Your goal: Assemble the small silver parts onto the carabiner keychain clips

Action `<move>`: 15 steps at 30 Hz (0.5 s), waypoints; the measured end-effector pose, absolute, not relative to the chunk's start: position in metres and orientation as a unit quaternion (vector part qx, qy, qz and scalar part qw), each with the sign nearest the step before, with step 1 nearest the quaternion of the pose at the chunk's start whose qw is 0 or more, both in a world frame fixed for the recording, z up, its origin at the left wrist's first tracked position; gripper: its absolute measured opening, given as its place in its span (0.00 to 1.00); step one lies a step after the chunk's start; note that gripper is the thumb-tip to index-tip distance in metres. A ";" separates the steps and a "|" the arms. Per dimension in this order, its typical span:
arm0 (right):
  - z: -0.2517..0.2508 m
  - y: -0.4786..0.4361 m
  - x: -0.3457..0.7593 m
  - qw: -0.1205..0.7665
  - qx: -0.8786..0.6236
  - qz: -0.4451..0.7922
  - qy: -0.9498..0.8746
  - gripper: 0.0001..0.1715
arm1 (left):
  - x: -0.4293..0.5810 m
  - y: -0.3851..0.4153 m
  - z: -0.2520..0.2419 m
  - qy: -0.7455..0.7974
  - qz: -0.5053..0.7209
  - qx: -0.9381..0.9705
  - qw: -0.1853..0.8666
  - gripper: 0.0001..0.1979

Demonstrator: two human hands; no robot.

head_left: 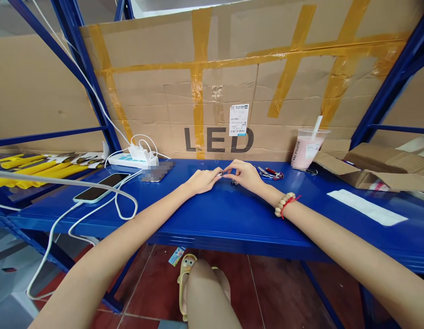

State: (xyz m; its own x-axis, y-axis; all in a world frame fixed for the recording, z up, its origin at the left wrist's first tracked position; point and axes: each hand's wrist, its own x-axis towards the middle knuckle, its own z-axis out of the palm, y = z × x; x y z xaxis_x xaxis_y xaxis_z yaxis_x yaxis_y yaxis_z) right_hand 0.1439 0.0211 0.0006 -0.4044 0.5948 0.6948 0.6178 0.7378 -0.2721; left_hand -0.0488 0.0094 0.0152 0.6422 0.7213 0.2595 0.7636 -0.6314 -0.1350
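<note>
To the left of the smooth plastic cup (303, 152), the left hand (202, 181) and right hand (245, 175) are pinching a small, shiny metallic piece (220, 173) (too tiny to identify); slim red-and-silver trinkets (275, 174) are lying nearer the cup.

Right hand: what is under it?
A small dark item partly shows beneath the right hand, on the blue tabletop; anything farther under that hand is covered.

The left-hand grip (202, 181) and the right-hand grip (244, 175) meet over the blue table (228, 214), pinching a small shiny thing (220, 174). Near the right one lie small red and silver items (271, 173). Farther right stands a pink drink (303, 153) with a white straw (317, 126).
</note>
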 end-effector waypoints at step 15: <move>0.001 0.026 0.146 0.397 -0.359 -0.035 -0.844 0.14 | -0.047 0.015 0.010 -0.423 -0.115 -0.890 0.129 0.16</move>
State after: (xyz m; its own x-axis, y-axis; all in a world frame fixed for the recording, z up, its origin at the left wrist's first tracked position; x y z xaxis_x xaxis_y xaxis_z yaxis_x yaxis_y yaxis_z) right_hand 0.1463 0.0262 0.0005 -0.4264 0.5789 0.6950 0.6342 0.7392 -0.2267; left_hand -0.0473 0.0151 0.0099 0.6158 0.7230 0.3132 0.7821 -0.6090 -0.1319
